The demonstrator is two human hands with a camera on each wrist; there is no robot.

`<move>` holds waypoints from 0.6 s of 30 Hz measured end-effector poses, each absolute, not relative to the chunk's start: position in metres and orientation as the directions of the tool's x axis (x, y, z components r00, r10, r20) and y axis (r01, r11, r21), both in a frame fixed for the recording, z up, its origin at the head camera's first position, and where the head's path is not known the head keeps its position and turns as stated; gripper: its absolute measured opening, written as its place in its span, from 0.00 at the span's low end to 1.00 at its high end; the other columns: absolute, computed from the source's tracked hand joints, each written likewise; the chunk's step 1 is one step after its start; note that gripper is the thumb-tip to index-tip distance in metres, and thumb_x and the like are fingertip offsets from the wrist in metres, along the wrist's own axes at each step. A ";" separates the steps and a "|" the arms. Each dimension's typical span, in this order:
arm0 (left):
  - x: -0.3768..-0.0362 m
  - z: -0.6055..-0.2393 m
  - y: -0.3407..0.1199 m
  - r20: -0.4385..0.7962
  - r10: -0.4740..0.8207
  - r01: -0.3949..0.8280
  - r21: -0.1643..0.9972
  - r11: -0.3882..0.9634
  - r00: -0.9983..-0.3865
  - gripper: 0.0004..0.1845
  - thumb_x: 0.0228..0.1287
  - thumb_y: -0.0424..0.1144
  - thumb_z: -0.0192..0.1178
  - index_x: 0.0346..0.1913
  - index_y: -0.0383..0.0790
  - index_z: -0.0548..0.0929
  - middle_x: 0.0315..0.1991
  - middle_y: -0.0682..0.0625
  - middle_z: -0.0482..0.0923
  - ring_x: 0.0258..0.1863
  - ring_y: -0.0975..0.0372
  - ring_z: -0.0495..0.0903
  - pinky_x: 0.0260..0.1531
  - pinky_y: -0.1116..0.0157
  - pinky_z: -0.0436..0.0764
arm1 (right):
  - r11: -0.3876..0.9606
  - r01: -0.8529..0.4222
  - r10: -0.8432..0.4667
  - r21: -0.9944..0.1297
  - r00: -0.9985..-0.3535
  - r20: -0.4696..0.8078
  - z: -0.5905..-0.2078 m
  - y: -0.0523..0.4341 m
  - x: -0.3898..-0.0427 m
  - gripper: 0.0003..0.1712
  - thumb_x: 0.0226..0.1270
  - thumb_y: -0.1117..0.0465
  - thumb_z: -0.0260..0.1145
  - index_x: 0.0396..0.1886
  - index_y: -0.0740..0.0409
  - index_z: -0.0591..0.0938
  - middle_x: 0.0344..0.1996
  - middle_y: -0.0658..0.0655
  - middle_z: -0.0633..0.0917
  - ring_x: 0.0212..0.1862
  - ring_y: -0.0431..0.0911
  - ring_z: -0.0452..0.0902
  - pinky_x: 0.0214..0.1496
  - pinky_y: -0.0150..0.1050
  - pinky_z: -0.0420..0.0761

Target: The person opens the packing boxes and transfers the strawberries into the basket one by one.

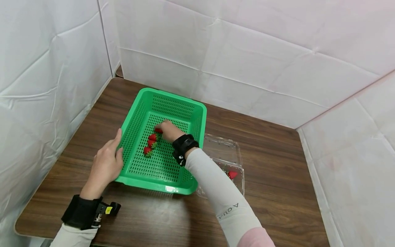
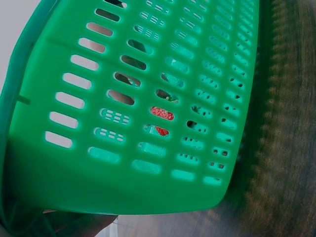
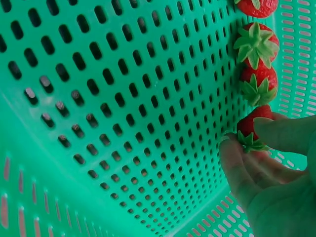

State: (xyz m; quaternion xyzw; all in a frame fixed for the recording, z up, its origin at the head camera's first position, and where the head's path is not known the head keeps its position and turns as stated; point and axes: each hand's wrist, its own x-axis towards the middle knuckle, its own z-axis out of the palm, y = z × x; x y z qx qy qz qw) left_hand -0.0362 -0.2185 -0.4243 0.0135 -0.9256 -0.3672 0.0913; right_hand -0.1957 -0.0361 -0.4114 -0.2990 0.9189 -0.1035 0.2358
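Thumb and fingers of my right hand (image 1: 169, 131) pinch a red strawberry (image 3: 252, 123) by its leafy end, low inside the green basket (image 1: 166, 188). That strawberry lines up with more strawberries (image 3: 256, 44), which lie in a row on the perforated floor toward the basket's left side. At the left rim, my left hand (image 1: 106, 163) holds the basket, its thumb and index finger at the edge. From the left wrist, the slotted outer wall (image 2: 123, 187) fills most of the view and hides most of that hand; red shows through the slots.
Right of the basket stands a clear plastic clamshell box (image 1: 223, 151), lid folded back, with a strawberry (image 1: 232, 174) visible inside. My right forearm covers part of it. The brown wooden table (image 1: 277, 181) is bounded by white-covered walls (image 1: 247, 61) at the back and sides.
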 end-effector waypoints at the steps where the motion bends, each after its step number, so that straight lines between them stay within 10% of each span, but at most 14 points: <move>1: -0.036 -0.424 -0.218 0.161 -0.092 0.044 0.682 0.730 -0.983 0.33 0.72 0.28 0.48 0.76 0.37 0.52 0.59 0.26 0.70 0.45 0.33 0.77 0.39 0.37 0.74 | 0.798 -0.501 -0.600 -0.335 -0.707 -0.374 -0.412 -0.036 -0.195 0.33 0.66 0.81 0.48 0.69 0.57 0.71 0.65 0.62 0.72 0.66 0.51 0.69 0.41 0.33 0.63; 18: -0.038 -0.423 -0.218 0.157 -0.083 0.048 0.686 0.726 -0.984 0.33 0.72 0.28 0.48 0.76 0.37 0.51 0.60 0.25 0.70 0.46 0.33 0.76 0.40 0.36 0.74 | 0.800 -0.502 -0.599 -0.328 -0.703 -0.384 -0.411 -0.038 -0.196 0.33 0.67 0.80 0.49 0.70 0.56 0.70 0.69 0.59 0.71 0.69 0.51 0.67 0.40 0.33 0.63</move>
